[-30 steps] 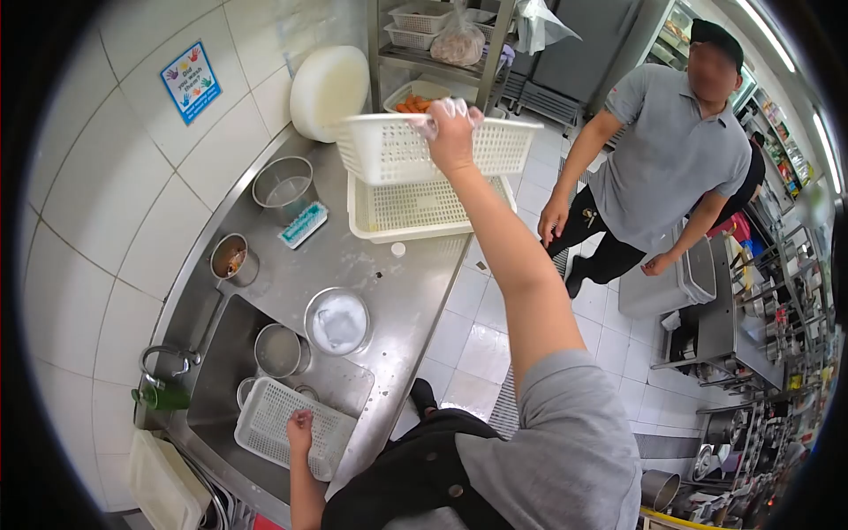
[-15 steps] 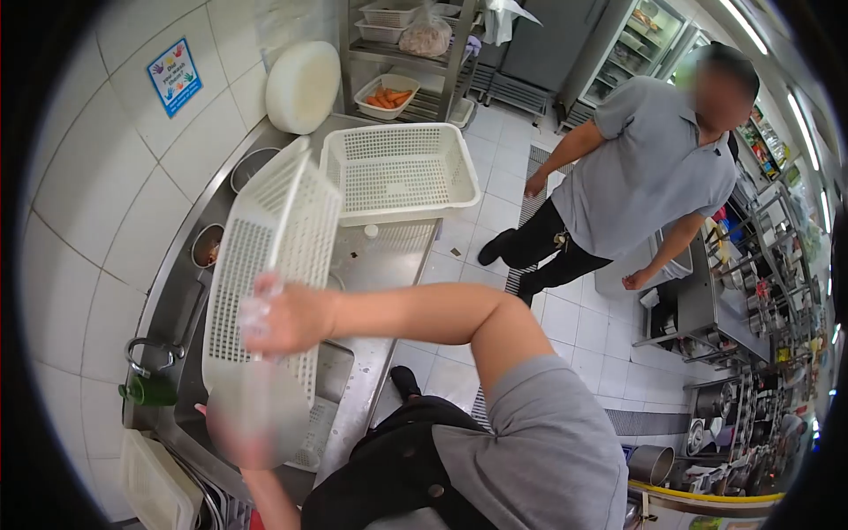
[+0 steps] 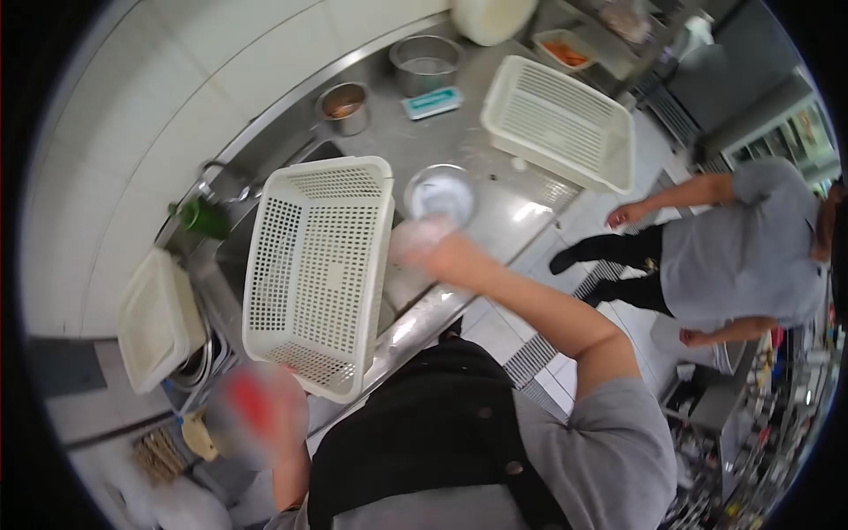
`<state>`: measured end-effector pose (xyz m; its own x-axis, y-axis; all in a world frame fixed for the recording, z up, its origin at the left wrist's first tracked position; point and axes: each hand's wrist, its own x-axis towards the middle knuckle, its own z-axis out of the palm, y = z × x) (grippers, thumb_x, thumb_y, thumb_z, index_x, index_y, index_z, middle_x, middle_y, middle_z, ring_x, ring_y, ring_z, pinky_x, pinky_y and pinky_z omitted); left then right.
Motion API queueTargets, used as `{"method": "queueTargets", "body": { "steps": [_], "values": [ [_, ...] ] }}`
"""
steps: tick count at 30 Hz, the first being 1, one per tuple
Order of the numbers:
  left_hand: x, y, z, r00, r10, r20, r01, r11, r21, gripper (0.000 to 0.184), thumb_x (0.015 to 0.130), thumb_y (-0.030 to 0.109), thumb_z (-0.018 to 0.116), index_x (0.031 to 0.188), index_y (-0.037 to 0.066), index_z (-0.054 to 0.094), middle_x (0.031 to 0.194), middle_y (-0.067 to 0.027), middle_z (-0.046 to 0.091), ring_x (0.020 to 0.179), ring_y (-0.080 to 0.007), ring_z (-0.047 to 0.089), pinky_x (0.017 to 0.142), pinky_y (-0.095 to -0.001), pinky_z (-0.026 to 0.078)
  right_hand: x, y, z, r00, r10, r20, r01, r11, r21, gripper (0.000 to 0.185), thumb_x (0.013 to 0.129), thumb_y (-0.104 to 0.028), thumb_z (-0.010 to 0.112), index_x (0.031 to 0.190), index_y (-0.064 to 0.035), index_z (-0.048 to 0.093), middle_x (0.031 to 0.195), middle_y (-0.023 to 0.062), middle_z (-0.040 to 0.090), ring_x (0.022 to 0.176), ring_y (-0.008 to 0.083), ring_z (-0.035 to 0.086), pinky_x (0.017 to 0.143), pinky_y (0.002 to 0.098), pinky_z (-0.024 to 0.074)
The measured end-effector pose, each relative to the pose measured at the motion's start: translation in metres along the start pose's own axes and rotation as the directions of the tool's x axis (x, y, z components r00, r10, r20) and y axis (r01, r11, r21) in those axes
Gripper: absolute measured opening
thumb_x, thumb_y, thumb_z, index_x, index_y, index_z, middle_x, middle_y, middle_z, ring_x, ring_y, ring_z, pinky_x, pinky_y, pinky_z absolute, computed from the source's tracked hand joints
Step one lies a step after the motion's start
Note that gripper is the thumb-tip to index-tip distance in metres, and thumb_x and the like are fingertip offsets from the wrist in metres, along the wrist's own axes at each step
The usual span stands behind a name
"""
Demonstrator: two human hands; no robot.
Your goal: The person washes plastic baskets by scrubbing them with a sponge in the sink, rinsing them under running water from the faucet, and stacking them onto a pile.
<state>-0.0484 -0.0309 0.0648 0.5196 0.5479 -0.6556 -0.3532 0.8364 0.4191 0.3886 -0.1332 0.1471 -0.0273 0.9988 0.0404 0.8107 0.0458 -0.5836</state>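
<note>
A white perforated plastic basket (image 3: 322, 256) is over the sink, its inside facing me. My right hand (image 3: 431, 249) is beside the basket's right rim, smeared by motion, so I cannot tell whether it touches the basket. Close behind that hand sits a round metal bowl (image 3: 439, 190) with something pale in it. My left hand (image 3: 284, 411) is by the basket's lower left corner. A blurred grey-and-red patch covers its fingers, hiding what they hold.
On the steel counter (image 3: 397, 146) stand a second white basket (image 3: 565, 119), a metal pot (image 3: 427, 66), a smaller pot (image 3: 344, 108) and a teal-and-white pack (image 3: 433, 103). A green object (image 3: 203, 218) hangs near the tap. A co-worker (image 3: 742, 238) stands at right.
The basket, earlier tipped up on its side, now lies flatter with its inside showing. My right hand has shifted from across its side to beyond its right rim. The view has turned.
</note>
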Motion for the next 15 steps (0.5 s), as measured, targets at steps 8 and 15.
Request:
{"method": "queueTargets", "body": {
  "steps": [8,15],
  "values": [
    [-0.01,0.009,-0.034,0.973,0.142,-0.184,-0.138,0.99,0.033,0.053,0.073,-0.006,0.048,0.125,-0.015,0.043,0.12,-0.026,0.057,0.105,-0.0387,0.062,0.089,-0.045,0.058,0.055,0.114,0.033,0.961,0.247,0.121,-0.203,0.935,-0.291,0.052,0.072,-0.002,0.066,0.123,-0.0083,0.059,0.125,0.0274,0.056,0.114,0.043,0.057,0.097,0.0466,0.0476],
    [0.009,-0.007,-0.032,0.853,0.383,-0.354,-0.259,0.901,0.349,0.065,0.07,-0.007,0.049,0.133,-0.008,0.036,0.118,-0.0233,0.055,0.101,-0.0379,0.064,0.074,-0.0453,0.063,0.05,0.188,0.059,0.932,0.362,-0.012,-0.338,0.856,-0.391,0.066,0.074,0.0,0.06,0.138,-0.0039,0.044,0.128,0.0299,0.054,0.119,0.0469,0.052,0.101,0.05,0.0437]
  ]
}}
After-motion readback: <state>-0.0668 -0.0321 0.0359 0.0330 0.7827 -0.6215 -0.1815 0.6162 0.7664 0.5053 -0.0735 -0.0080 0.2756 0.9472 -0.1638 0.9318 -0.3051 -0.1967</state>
